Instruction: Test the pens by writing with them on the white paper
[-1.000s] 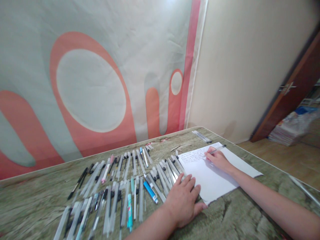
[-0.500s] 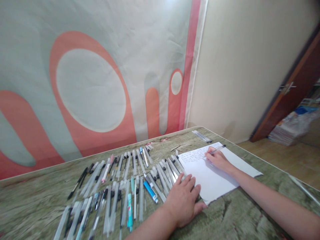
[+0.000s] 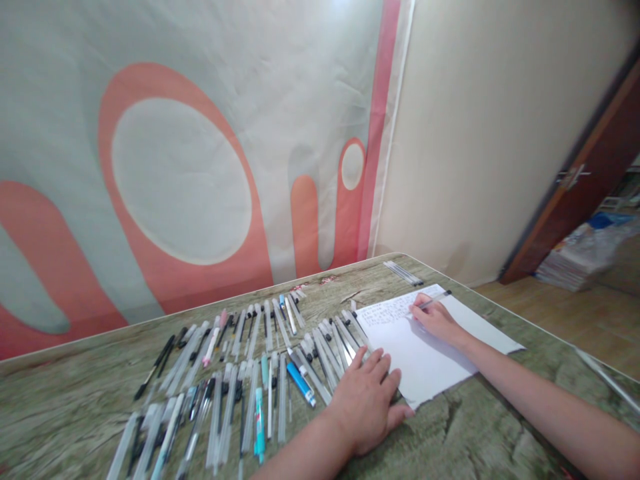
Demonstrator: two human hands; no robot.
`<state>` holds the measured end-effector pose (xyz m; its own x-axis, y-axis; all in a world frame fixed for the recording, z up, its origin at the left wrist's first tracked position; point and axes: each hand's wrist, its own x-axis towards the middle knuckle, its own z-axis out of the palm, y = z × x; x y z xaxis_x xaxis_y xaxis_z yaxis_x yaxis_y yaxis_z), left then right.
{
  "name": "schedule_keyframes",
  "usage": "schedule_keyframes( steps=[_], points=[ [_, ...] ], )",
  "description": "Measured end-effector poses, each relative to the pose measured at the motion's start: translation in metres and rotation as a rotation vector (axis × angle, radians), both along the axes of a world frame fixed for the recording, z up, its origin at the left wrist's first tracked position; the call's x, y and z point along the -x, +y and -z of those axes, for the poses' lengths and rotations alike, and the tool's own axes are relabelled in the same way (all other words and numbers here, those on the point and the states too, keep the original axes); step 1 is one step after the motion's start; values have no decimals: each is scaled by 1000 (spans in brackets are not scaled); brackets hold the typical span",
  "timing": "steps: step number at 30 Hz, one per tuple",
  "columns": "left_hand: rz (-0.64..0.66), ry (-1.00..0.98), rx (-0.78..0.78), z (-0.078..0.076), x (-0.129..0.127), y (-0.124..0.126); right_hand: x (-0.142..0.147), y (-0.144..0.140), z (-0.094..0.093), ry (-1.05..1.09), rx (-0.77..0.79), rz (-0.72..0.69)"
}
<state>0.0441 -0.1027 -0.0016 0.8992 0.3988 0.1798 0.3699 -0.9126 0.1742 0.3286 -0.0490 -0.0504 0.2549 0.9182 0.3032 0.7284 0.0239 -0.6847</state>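
Loose pens (image 3: 259, 417) cover the table's (image 3: 480, 417) left-centre; a sideways slip of my left hand (image 3: 367, 395), flat, fingers spread at the paper's (image 3: 430, 363) left edge, could scatter them. My right hand (image 3: 436, 321) pinches a pen (image 3: 440, 297) over the paper's far half; clear tabletop borders its near edge.

Looks softly lit, with pale glare topping the banner (image 3: 183, 180) beyond the paper (image 3: 430, 363). Shows a faint shadow on the paper under the right hand (image 3: 434, 320). Smears writing (image 3: 384, 311) there, softens pens (image 3: 259, 420) left of the paper, skews the door (image 3: 593, 167) to its right.
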Motion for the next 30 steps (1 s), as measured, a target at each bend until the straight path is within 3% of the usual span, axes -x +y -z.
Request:
schedule_keyframes(
  steps=[30],
  points=[
    [-10, -11, 0, -2, 1, -1, 1, -2, -4, -45, -32, 8]
  ],
)
